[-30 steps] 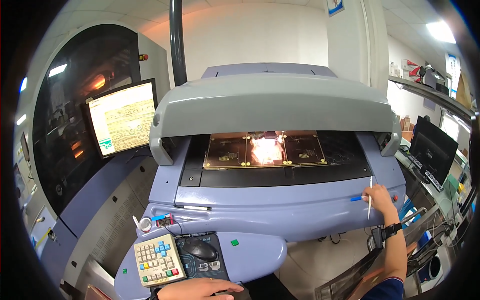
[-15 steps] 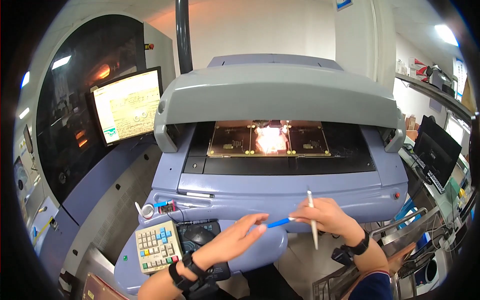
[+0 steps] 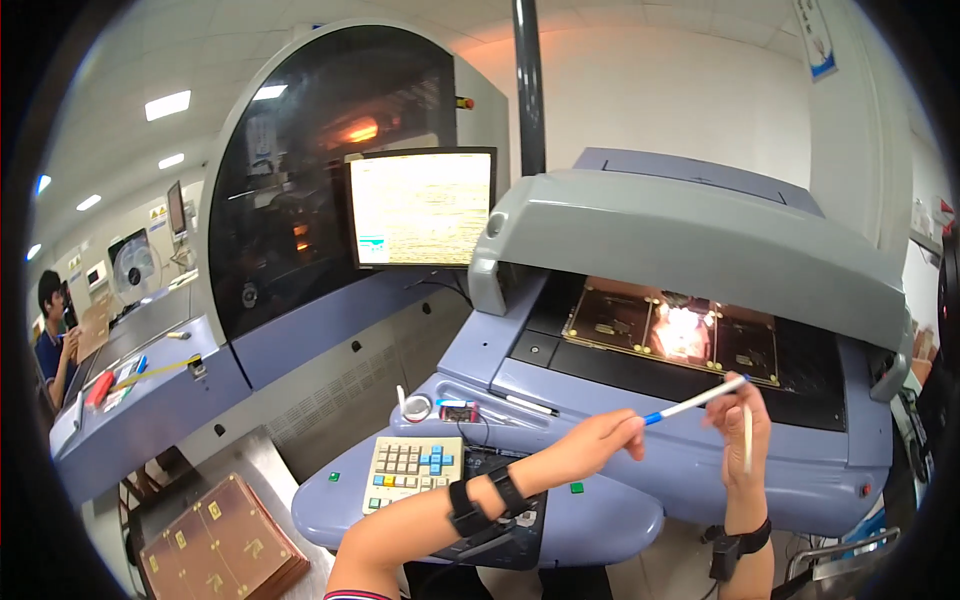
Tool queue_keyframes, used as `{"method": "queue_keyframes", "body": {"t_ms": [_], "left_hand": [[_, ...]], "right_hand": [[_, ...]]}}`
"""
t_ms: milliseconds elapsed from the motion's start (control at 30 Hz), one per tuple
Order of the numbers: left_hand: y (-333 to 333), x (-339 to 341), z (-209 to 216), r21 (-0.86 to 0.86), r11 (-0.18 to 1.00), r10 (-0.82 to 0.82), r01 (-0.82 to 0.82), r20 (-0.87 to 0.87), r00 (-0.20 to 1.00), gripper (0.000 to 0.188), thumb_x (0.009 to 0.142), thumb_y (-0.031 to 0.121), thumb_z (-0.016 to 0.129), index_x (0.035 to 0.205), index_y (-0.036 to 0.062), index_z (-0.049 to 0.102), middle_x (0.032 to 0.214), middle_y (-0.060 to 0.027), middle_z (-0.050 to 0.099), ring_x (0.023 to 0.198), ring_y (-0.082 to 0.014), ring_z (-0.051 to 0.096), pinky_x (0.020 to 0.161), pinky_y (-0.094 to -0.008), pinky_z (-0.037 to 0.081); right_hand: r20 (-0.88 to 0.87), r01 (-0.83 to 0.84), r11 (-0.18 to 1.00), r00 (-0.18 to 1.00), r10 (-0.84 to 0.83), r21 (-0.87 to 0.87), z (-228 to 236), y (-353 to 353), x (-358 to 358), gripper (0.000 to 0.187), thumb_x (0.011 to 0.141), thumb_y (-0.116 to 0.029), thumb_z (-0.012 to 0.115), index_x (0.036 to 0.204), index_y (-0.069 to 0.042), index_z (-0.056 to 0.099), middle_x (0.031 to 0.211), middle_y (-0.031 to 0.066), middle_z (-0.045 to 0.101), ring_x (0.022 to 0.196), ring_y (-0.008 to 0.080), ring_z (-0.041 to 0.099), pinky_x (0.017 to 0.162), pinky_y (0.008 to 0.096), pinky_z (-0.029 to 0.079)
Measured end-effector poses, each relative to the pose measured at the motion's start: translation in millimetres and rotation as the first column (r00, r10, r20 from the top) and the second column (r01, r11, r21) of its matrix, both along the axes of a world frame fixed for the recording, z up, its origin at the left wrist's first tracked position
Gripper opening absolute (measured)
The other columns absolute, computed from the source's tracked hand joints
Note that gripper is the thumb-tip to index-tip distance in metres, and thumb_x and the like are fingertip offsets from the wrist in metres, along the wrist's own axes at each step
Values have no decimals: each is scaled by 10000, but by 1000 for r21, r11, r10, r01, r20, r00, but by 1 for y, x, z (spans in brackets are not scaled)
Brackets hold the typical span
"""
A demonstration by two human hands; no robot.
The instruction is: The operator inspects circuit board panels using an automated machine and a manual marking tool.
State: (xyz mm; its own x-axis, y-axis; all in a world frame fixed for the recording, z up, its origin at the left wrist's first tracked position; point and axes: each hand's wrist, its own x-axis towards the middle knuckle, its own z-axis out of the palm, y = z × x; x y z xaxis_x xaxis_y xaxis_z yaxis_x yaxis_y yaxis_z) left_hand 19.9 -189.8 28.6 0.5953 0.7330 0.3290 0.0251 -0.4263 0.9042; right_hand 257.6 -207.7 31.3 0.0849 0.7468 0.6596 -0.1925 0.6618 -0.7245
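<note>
My left hand (image 3: pixel 612 440) is closed in a pinch on one blue end of a white marker pen (image 3: pixel 690 400), which slants up to the right. The pen's other blue end reaches the raised fingertips of my right hand (image 3: pixel 740 430). Those fingers are bent and slightly blurred, with a slim off-white stick-shaped tool (image 3: pixel 748 445) held against the palm. Beyond both hands, a brown circuit board panel (image 3: pixel 612 320) lies on the black bed of a bluish machine, its middle brightly lit. Each wrist wears a black strap.
A grey hood (image 3: pixel 690 230) arches over the panel. Near my left forearm are a keypad (image 3: pixel 415 465) and a white tape roll (image 3: pixel 416 407). A lit monitor (image 3: pixel 425 210) stands behind. Brown panels (image 3: pixel 215 540) are stacked at lower left. Another person (image 3: pixel 50 345) holds a board at far left.
The view has swung left. My left hand, open before, has closed on the marker pen's blue end. My right hand has turned upright, and the pen's white body now shows between the hands.
</note>
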Motion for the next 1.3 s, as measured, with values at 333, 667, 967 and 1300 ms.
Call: {"method": "queue_keyframes", "body": {"t_ms": [333,667,967,1300], "left_hand": [[28,3,31,408,913,206,-28,-399,893,334,1027,307,399,863,53,541,773,-106,586,774,-278,585,735,-369,453],[61,5,17,-28,974,-226,224,-173,959,376,1046,307,369,827,43,524,776,-40,586,819,-162,594,846,-314,456],[88,-26,5,-282,948,-162,147,-29,986,378,1042,345,363,847,59,514,756,-25,557,812,-151,595,788,-320,477],[162,28,-24,650,713,487,-264,-187,853,365,1009,300,398,1231,63,565,1170,-107,622,1239,-271,489,1049,-456,336]], "right_hand": [[-190,-171,965,973,133,-199,-6,33,3,188,932,-214,641,898,-59,539,663,11,515,536,78,489,475,198,404],[-175,-209,952,969,172,-225,-3,44,10,162,910,-155,656,860,-53,541,661,47,567,538,124,536,524,252,443],[-343,-99,992,937,66,-79,-10,61,85,185,912,-192,667,841,-85,533,711,37,596,547,95,546,498,246,461],[-59,254,962,964,-261,-104,-22,162,64,139,948,-143,600,964,-8,571,874,96,661,790,138,647,719,253,535]]}}
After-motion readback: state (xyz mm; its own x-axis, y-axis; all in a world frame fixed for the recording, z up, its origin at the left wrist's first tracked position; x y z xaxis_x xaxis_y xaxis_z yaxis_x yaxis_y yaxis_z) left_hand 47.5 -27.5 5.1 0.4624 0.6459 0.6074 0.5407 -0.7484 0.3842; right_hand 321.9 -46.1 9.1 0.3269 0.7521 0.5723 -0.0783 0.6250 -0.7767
